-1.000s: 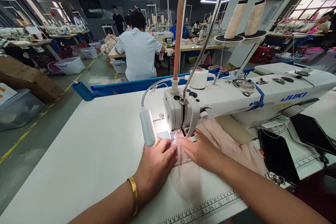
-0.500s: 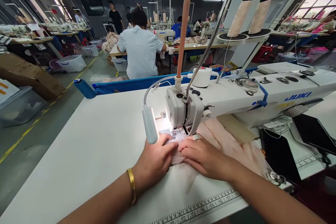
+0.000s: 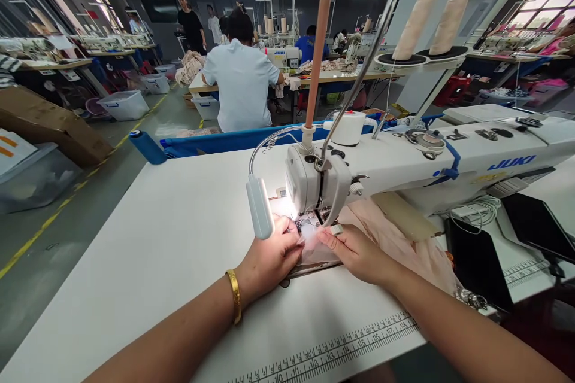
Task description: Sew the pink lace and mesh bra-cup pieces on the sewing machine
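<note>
Since sheer pale-pink fabric (image 3: 313, 253) likely slips | left hand (image 3: 268, 261), nearly closed, pinches it | right hand (image 3: 363, 255) likewise, opposite | apparently tautening it before boxy white sewing-machine head (image 3: 304, 182)

A smooth white sewing table is carrying a machine, sheer cloth and small items.
The flat white table (image 3: 179, 215) is spreading bare across its left side, with a cone of bright blue thread (image 3: 147, 147) sitting at its far left corner. A long white JUKI sewing machine (image 3: 395, 158) is stretching across the right half, and sheer pale pink fabric (image 3: 422, 260) is lying bunched beneath and in front of its arm. To the right, a flat black rectangular device (image 3: 478, 269) is lying near the fabric, and a coil of white cable (image 3: 478, 215) is resting just behind it. A tangled silvery metal bunch (image 3: 469, 298) is lying near the front edge, where a black-marked ruler scale (image 3: 341, 353) is running along the surface.
</note>
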The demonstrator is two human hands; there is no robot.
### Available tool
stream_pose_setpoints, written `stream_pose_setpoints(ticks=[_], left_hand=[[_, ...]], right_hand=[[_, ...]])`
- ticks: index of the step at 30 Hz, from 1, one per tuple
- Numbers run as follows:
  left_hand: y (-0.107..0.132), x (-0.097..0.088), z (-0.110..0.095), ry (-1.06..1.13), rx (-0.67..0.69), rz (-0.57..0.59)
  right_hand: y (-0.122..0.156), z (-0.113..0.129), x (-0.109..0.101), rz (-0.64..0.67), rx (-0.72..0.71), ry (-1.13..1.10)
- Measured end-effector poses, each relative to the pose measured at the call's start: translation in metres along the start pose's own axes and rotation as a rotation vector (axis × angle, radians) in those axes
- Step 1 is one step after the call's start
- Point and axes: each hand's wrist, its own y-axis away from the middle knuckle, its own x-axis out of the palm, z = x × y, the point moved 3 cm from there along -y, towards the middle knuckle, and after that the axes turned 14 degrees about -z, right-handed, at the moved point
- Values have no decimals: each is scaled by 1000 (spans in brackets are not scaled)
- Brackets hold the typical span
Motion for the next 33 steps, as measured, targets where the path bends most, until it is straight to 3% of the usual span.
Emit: stream_pose_setpoints(ticks=[6,15,27,33], left_hand=[[16,-12,-12,3,167,13],[18,-18,-20,-43,166,60],[6,-15,-3,-173,243,-29],[6,-16,-7,-138,288,-28]], right_hand=[[19,16,3,192,-296,286],[22,17,-1,185,-317,388],[15,5,5,145,-348,552],[16,4,6,130,-357,553]])
